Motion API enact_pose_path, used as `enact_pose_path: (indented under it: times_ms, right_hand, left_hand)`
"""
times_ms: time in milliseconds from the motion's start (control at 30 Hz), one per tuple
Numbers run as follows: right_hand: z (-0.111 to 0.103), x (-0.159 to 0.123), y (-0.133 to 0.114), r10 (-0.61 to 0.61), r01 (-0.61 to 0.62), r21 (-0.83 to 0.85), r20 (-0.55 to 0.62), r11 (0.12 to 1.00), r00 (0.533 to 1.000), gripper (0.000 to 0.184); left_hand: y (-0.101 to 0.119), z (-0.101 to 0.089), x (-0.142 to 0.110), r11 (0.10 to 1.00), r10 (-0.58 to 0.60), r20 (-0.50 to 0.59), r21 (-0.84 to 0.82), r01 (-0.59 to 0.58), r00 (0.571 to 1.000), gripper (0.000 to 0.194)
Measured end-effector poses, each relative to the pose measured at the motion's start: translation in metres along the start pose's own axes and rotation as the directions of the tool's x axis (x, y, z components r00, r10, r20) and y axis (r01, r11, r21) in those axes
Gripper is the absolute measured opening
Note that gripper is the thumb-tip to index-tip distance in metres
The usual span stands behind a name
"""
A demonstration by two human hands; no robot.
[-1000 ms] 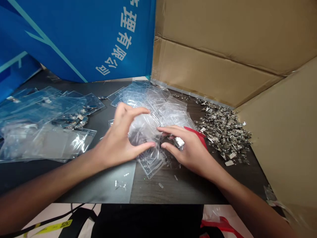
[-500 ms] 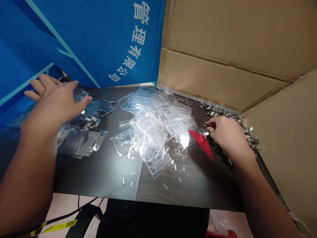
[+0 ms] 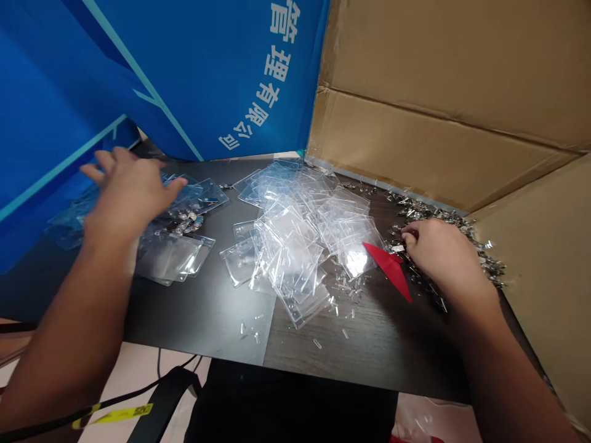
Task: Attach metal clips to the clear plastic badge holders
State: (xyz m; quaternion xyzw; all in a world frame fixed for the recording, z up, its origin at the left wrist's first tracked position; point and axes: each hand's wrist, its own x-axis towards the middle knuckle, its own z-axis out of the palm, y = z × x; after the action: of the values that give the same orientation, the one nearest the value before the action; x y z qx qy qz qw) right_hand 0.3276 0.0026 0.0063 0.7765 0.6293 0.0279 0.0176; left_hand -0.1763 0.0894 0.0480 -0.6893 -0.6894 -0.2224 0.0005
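With fingers spread, my left hand (image 3: 129, 194) hovers over a left-hand pile of clear plastic badge holders (image 3: 170, 255), some with metal clips (image 3: 189, 221) attached. No object shows in that hand. On the right, my right hand (image 3: 441, 249) reaches into a heap of small metal badge clips (image 3: 492, 264). Its thumb and forefinger are curled together at the heap's near-left side; what they pinch, if anything, is hidden. A red pointed piece (image 3: 390, 271) lies just left of these fingers.
A large loose heap of clear badge holders (image 3: 290, 246) covers the middle of the dark table (image 3: 198, 320). Small clear strap pieces (image 3: 252, 329) are scattered near the front. A blue printed panel (image 3: 207, 80) and cardboard walls (image 3: 438, 80) stand behind and to the right.
The whole view has shifted, so everything sits a little farther right. My left hand stays spread above the left pile, slightly blurred. My right hand remains at the clips.
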Motion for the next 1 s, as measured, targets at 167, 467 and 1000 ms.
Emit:
enact_pose_path:
  times_ms: [167,467,1000]
  right_hand:
    - [0.0,-0.002,-0.005,0.019,-0.018,0.017,-0.019,1.0,1.0,0.027]
    - [0.005,0.0,-0.009,0.024,-0.02,0.095,-0.034,0.995,0.999,0.027]
    - [-0.019,-0.021,-0.028,0.014,0.061,0.299,-0.243,0.952,0.97,0.017]
  left_hand:
    - [0.084,0.031,-0.036,0.903,0.429,0.16,-0.098,-0.419,0.889,0.051]
    - [0.111,0.056,-0.073,0.638,0.765,0.371,-0.332,-0.695,0.526,0.061]
    - [0.123,0.053,-0.073,0.608,0.514,0.438,-0.793,0.047,0.738,0.019]
